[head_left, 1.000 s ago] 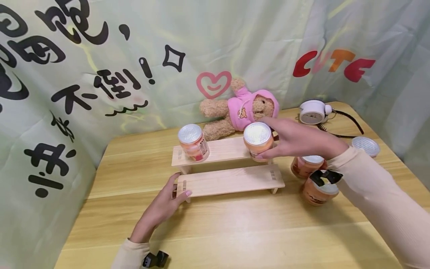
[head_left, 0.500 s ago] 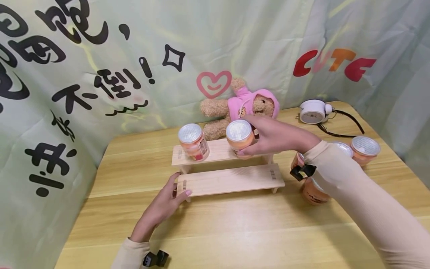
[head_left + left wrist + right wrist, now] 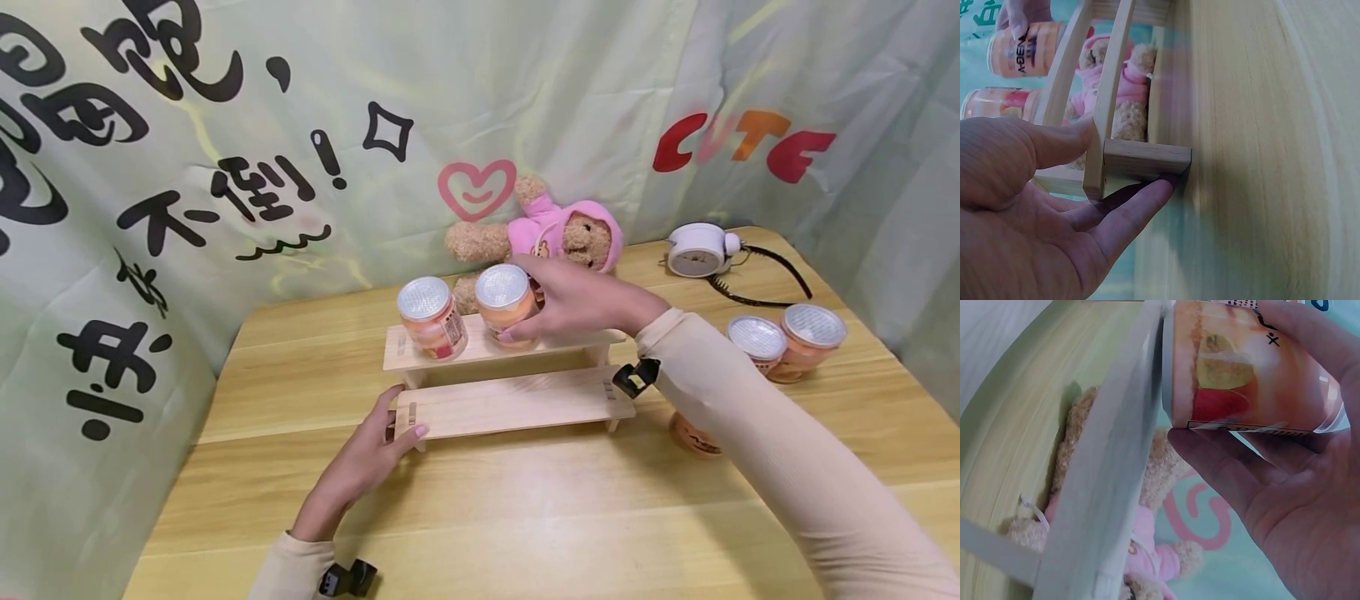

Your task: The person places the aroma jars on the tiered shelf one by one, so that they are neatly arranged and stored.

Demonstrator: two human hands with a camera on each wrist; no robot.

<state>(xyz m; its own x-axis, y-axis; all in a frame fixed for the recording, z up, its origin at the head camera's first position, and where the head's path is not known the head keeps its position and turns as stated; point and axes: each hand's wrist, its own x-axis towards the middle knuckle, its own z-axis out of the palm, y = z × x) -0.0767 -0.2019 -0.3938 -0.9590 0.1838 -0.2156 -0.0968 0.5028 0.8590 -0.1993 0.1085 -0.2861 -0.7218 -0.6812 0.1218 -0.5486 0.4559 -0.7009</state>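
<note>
A two-step wooden rack [image 3: 517,402] stands mid-table. My right hand [image 3: 581,293] grips an orange-labelled can [image 3: 504,304] with a silver lid, at the upper step. In the right wrist view that can [image 3: 1254,369] lies close against the board's edge; whether it rests its full weight there I cannot tell. Just left of it a similar can [image 3: 433,321] stands upright on the same step. My left hand [image 3: 367,454] holds the left end of the lower step, thumb on top. The left wrist view shows the fingers [image 3: 1132,219] under the rack's end.
Behind the rack lies a teddy bear [image 3: 551,233] in a pink hoodie. Two cans [image 3: 813,342] stand together at the right, and another can [image 3: 693,437] is partly hidden by my right sleeve. A white clock [image 3: 697,250] and a black cord-like band [image 3: 776,275] sit at the back right.
My right hand has moved left along the upper step with the can, bringing it close to the other can. The left hand has stayed on the rack.
</note>
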